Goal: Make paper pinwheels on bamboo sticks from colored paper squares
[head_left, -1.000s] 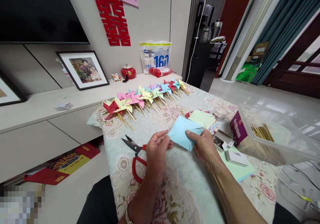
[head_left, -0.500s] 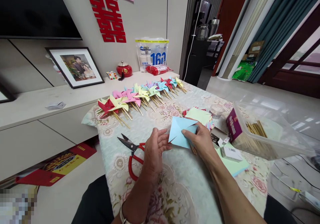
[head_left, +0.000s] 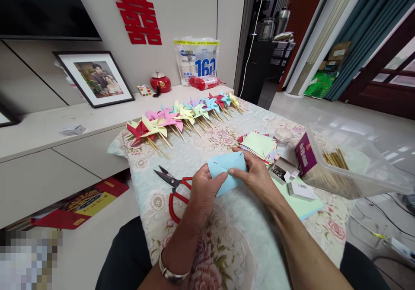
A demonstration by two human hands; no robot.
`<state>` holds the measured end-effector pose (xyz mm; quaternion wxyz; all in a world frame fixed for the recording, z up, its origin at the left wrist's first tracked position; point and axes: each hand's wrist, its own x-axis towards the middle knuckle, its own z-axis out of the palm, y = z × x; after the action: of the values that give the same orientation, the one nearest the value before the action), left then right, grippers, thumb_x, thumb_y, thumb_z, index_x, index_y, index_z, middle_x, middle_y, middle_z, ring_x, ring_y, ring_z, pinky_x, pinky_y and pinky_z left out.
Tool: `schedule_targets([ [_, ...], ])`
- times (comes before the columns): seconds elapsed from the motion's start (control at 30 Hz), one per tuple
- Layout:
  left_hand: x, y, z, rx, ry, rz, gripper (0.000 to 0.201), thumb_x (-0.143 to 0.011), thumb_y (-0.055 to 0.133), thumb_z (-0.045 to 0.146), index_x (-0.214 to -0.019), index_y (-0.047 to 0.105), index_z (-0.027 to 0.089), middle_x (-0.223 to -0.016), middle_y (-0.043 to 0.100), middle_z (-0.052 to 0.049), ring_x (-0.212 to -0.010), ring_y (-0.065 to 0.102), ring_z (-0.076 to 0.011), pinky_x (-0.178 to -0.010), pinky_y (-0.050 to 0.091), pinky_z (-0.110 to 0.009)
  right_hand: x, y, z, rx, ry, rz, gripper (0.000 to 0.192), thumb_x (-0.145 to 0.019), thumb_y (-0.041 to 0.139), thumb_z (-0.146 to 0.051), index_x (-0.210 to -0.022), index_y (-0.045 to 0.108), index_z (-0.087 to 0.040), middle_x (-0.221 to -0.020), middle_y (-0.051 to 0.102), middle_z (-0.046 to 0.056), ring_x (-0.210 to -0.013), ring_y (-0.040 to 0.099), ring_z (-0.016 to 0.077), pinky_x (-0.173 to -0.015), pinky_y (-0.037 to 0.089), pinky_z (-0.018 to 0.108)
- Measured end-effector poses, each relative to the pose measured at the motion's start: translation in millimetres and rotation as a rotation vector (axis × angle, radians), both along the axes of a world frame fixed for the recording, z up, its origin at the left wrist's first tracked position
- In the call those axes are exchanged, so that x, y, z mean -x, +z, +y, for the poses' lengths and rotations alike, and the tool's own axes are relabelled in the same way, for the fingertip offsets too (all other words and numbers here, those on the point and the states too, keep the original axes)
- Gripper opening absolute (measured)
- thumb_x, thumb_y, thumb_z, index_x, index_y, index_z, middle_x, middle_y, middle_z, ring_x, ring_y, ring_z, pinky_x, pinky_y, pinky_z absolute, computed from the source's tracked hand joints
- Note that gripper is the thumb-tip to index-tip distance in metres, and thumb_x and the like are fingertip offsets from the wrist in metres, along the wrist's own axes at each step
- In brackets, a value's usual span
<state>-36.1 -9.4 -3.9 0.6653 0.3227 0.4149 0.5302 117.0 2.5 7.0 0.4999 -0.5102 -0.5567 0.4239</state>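
Observation:
A light blue square of paper point(head_left: 229, 169) with slits cut in from its corners is held between both hands above the table. My left hand point(head_left: 205, 187) pinches its left edge, thumb on top. On the right side, my right hand point(head_left: 256, 173) grips the sheet, its thumb pressed near the middle; the fingers beneath are hidden. Red-handled scissors point(head_left: 173, 188) lie with blades apart just left of my left hand. Beyond my right hand sits a stack of slit paper squares point(head_left: 259, 145), pale green on top. A small open box of metal fasteners point(head_left: 281, 169) stands to the right.
Finished paper pinwheels point(head_left: 184, 115) on sticks lie in a row along the table's far side. At the right, a clear plastic bin point(head_left: 350, 182) holds sticks. A small white box point(head_left: 301, 191) rests on green paper point(head_left: 300, 205). A round clear container point(head_left: 283, 136) stands behind.
My left hand has closed from open onto the blue paper's left edge. The paper and my right hand have shifted slightly left, and the view has tilted a little downward.

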Motion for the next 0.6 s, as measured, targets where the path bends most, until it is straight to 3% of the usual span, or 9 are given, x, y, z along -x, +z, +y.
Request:
schedule_targets([
  [0.17, 0.6, -6.1, 2.2, -0.026, 0.097, -0.004, 0.044, -0.061, 0.084, 0.027, -0.100, 0.067, 0.015, -0.078, 0.075, -0.003, -0.067, 0.069, -0.0188, -0.071, 0.055, -0.033, -0.5, -0.5, -0.2, 0.126, 0.151, 0.251, 0.067, -0.074, 0.079, -0.030, -0.136, 0.055, -0.019, -0.099, 0.074, 0.005, -0.087, 0.067, 0.0234, -0.076, 0.049, 0.035],
  [0.33, 0.9, -7.1, 4.7, -0.014, 0.157, -0.032, 0.048, -0.059, 0.086, 0.026, -0.101, 0.066, 0.015, -0.081, 0.077, -0.004, -0.070, 0.070, -0.0199, -0.072, 0.055, -0.033, -0.7, -2.3, 1.0, 0.203, 0.170, 0.308, 0.070, -0.069, 0.080, -0.023, -0.135, 0.055, -0.017, -0.091, 0.075, 0.003, -0.079, 0.067, 0.0201, -0.073, 0.048, 0.032],
  [0.47, -1.1, 2.6, 1.7, 0.010, 0.086, -0.167, 0.052, -0.058, 0.087, 0.025, -0.105, 0.065, 0.015, -0.090, 0.078, -0.008, -0.080, 0.073, -0.0230, -0.077, 0.055, -0.034, 1.4, -1.7, 2.5, 0.214, 0.172, 0.383, 0.060, -0.068, 0.078, -0.021, -0.125, 0.061, -0.016, -0.087, 0.077, 0.002, -0.072, 0.066, 0.0179, -0.070, 0.049, 0.030],
  [0.6, -0.6, 10.7, -1.1, 0.029, -0.011, -0.258, 0.053, -0.061, 0.087, 0.028, -0.108, 0.067, 0.013, -0.095, 0.078, -0.010, -0.088, 0.073, -0.0268, -0.079, 0.054, -0.035, 0.0, -1.7, 3.7, 0.225, 0.138, 0.363, 0.067, -0.066, 0.077, -0.019, -0.131, 0.058, -0.016, -0.091, 0.078, 0.003, -0.076, 0.068, 0.0191, -0.070, 0.050, 0.029],
])
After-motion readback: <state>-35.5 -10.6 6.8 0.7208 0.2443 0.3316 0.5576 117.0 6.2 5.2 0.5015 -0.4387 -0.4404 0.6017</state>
